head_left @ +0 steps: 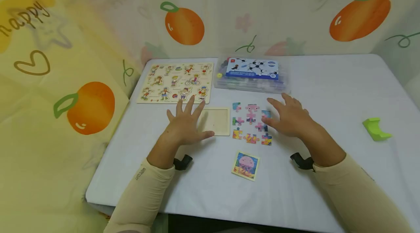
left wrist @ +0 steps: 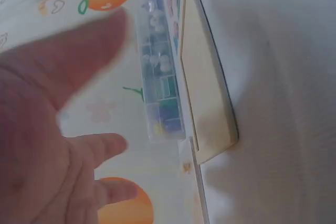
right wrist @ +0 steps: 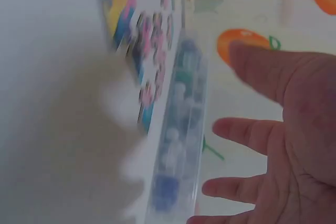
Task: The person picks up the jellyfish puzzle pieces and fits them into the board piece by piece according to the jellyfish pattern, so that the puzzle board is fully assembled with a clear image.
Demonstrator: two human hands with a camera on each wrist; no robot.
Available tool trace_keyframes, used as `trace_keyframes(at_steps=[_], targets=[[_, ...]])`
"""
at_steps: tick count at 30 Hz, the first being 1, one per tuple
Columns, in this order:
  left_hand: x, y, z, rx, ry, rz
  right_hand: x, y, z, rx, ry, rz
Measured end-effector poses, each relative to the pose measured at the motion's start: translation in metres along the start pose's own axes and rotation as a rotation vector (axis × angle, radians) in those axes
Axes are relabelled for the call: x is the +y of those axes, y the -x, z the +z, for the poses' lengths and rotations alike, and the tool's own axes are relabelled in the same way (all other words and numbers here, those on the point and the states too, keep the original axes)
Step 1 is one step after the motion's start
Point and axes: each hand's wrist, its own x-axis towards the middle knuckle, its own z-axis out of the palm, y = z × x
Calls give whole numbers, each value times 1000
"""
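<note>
With its fingers spread, my left hand [head_left: 183, 127] hovers over the left side of a shallow wooden puzzle tray [head_left: 221, 120], holding nothing. The tray's bare, pale base shows in the left wrist view, past the thumb. My right hand [head_left: 292, 118] hangs with fingers apart at the right edge of several loose jigsaw pieces [head_left: 251, 117], and it partly covers the pieces on that side. These pieces are pink, blue and yellow and lie separated in rough rows. Nearer the front lies a small square picture card [head_left: 246, 166] with a pink jellyfish.
A wooden board with figures of children [head_left: 174, 83] lies at the back left. Beside it stands a clear compartment case [head_left: 252, 85] with a blue printed booklet [head_left: 252, 69] on top. A bright green curved object [head_left: 376, 129] sits far right. A printed curtain hangs behind the table.
</note>
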Motion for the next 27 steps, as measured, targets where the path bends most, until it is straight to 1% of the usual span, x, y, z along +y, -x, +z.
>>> trace_keyframes(at_steps=[3,5,7,10,14,16,19,22,27], targets=[[0,-1,4,-55,-51,38,-18,-15,4,-5,27,-50],[1,-1,5,-84,-96,84,-30,-27,6,5,54,-81],[2,-2,7,-96,-126,131,-41,-40,7,5,75,-108],[3,-2,9,-96,-146,173,-54,-60,9,-10,104,-151],[2,-2,12,-80,-132,179,-61,-85,12,-59,156,-194],[1,-2,13,-72,-135,182,-62,-93,14,-84,173,-203],[0,-2,13,-67,-138,181,-63,-101,13,-104,192,-213],[0,-1,14,-57,-132,188,-64,-105,12,-108,174,-207],[1,1,14,-36,-104,200,-73,-104,8,-62,110,-237]])
